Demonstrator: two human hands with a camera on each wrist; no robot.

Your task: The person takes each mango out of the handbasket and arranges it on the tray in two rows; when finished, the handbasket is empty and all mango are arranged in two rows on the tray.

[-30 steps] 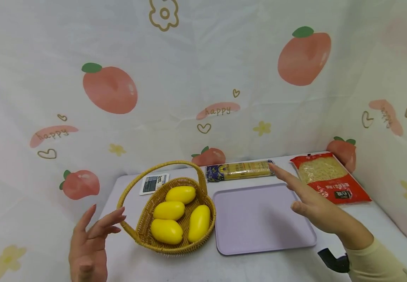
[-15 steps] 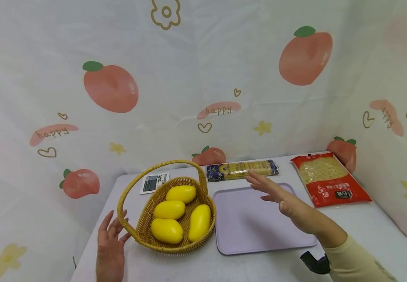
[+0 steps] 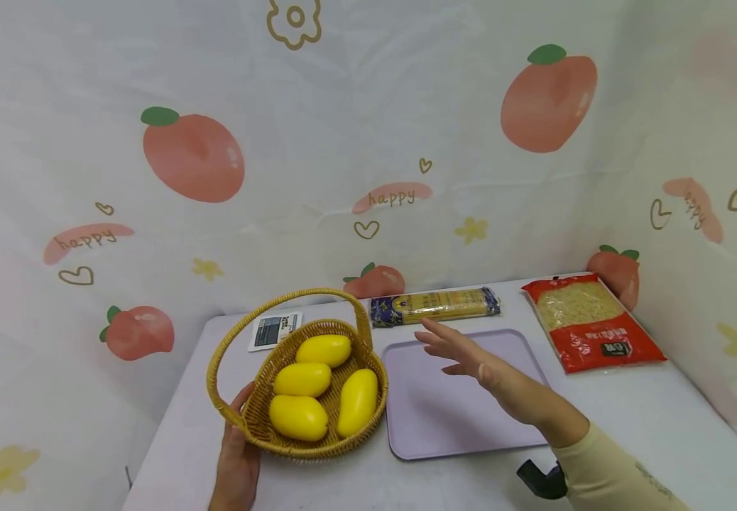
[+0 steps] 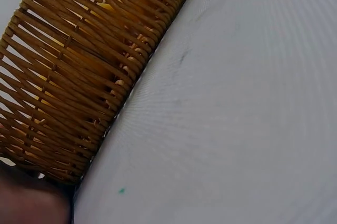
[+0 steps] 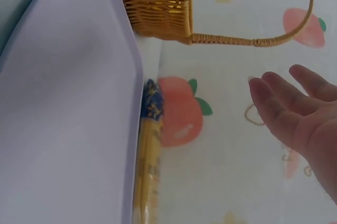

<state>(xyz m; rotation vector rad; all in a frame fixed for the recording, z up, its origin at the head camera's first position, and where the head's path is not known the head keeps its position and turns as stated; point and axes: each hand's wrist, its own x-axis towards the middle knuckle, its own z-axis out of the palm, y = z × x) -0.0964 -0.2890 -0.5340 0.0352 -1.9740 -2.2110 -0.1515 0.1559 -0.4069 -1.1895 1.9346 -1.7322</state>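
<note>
A wicker basket with a tall arched handle stands left of centre on the table. Several yellow mangoes lie inside it. My left hand rests against the basket's left outer side, near the handle's base, with its fingers partly hidden there. In the left wrist view the basket's woven wall fills the upper left, and a blurred bit of the hand shows below it. Over the lilac tray my right hand hovers with straight fingers, holding nothing. It also shows in the right wrist view, fingers extended.
Behind the tray lies a pack of dried noodles. A red bag of pale food is at the right. A small white packet sits behind the basket. A patterned curtain stands behind the table.
My left hand has come in from the left and reached the basket's side. My right hand has moved left, from the tray's right edge to above it. The basket keeps its place.
</note>
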